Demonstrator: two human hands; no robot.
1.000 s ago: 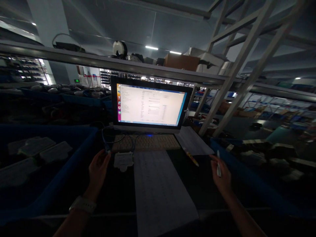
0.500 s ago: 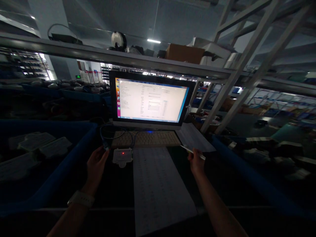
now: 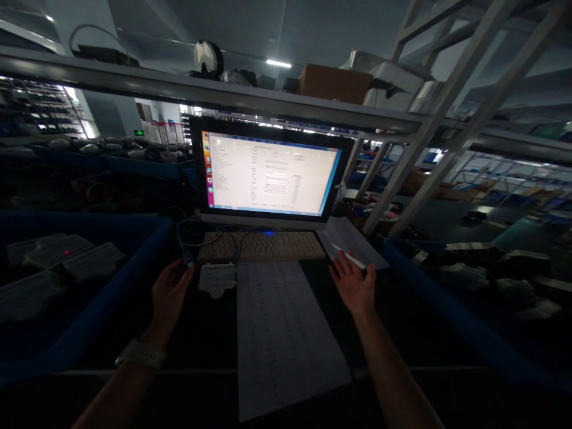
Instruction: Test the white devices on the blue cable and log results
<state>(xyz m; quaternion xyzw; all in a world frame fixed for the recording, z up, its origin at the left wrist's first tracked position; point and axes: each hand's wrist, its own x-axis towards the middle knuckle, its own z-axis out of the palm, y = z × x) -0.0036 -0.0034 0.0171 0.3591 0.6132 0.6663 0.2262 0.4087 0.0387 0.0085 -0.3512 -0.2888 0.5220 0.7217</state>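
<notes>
My left hand (image 3: 172, 286) pinches the plug end of a blue cable (image 3: 182, 241), left of a small white box (image 3: 217, 277) on the dark bench. My right hand (image 3: 355, 283) is open, palm up, with its fingers spread. Just behind those fingers is a slim white pen-like stick (image 3: 356, 260); whether they touch it I cannot tell. Between my hands lies a long printed sheet (image 3: 286, 333). Beyond it are a pale keyboard (image 3: 263, 245) and a lit monitor (image 3: 272, 173).
A blue bin (image 3: 152, 238) with white boxes (image 3: 93, 259) stands at the left, a red dot showing on one. Another blue bin (image 3: 429, 283) is at the right. A second paper (image 3: 351, 235) lies beside the keyboard. An overhead shelf (image 3: 250, 95) carries a cardboard box (image 3: 335, 83).
My right hand has let go of the pen-like stick and opened out. The red dot on the small white box is gone; one now shows in the left bin. My left hand keeps the plug.
</notes>
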